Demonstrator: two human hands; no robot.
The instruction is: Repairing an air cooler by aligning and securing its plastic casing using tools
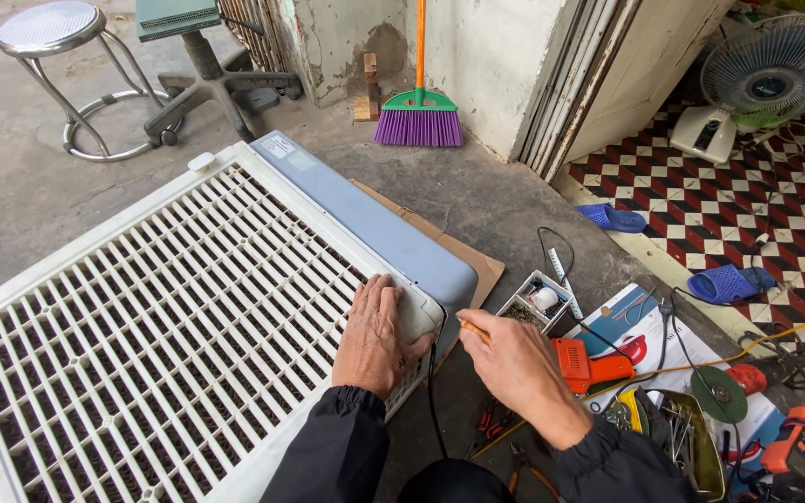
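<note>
A large white appliance with a slatted grille (170, 317) and a pale blue side (375, 224) lies flat on cardboard on the concrete floor. My left hand (375, 335) rests flat on the grille's near right corner, fingers together. My right hand (514, 368) grips a screwdriver with an orange handle (473, 328), its tip pointed at that corner's side. Both arms wear dark sleeves. A black cord (432, 391) hangs from the corner.
An orange power tool (584, 365), a small parts box (538, 303), pliers, a green grinding disc (717, 393) and a tray of nails lie to the right. Beyond are blue slippers, a fan (766, 79), a purple broom (418, 116), a metal stool (53, 33) and a chair base.
</note>
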